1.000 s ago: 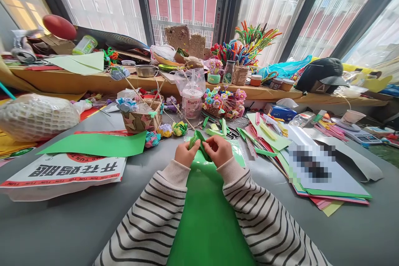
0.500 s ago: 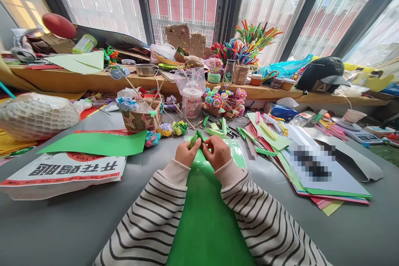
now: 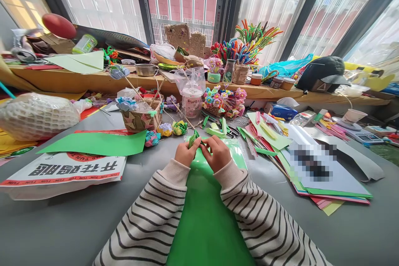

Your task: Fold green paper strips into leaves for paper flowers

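Between my two hands is a small piece of folded green paper (image 3: 193, 138), its layers gathered into a narrow bundle. My left hand (image 3: 185, 153) is closed, pinching the bundle between thumb and fingers. The thumb and fingers of my right hand (image 3: 217, 153) pinch together at the paper's right side. Both hands are above a glossy green sheet (image 3: 212, 216) that runs toward me under my forearms. Just beyond them lie pale green paper strips (image 3: 216, 131) and black-handled scissors (image 3: 233, 132). Folded paper flowers, one of them green and yellow (image 3: 180, 127), sit left of the hands.
A woven basket (image 3: 140, 119) with sticks and paper flowers stands at the back left, near a lidded drink cup (image 3: 192, 104). Left lie a green paper strip (image 3: 99, 143) and a printed bag (image 3: 62, 172). A paper stack (image 3: 318, 166) is at right. A crowded ledge (image 3: 174, 87) runs behind.
The green folded paper has turned in my fingers; its upper right part no longer stands up. My right fingers have shifted slightly along it. Everything else stays where it was.
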